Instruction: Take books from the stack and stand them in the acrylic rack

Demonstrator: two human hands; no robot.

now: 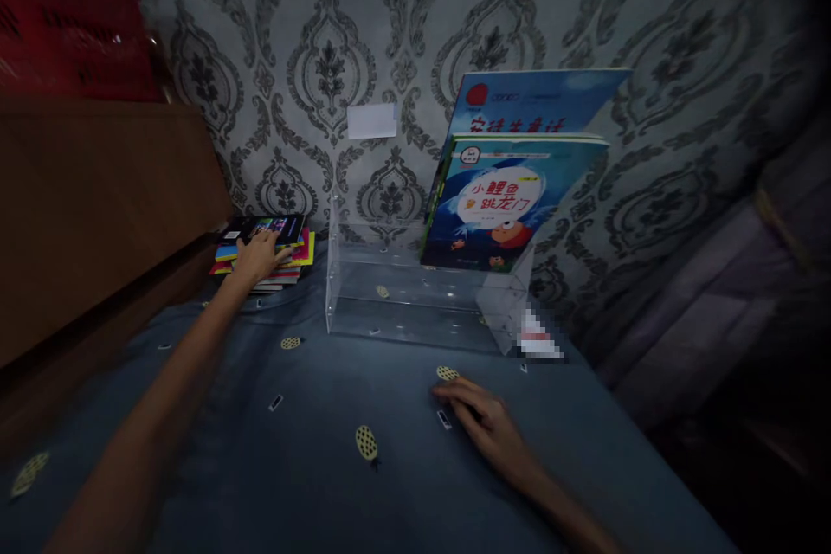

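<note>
My left hand (260, 256) reaches far out to a stack of several colourful books (269, 253) at the back left of the bed, its fingers laid over the dark top book (269, 229) and closing on its edge. My right hand (484, 420) rests on the blue patterned bedsheet (312, 467) in front of a clear acrylic book rack (415, 294), fingers loosely stretched and holding nothing. Two children's picture books (510, 199) lean upright at the rack's right end, the taller one (538, 99) behind against the wall.
A brown wooden cabinet (91, 208) stands on the left with a red crate (65, 17) on top. Grey damask wallpaper (325, 61) runs behind, with a white label (371, 120) on it. Dark curtain or fabric (727, 277) hangs at the right.
</note>
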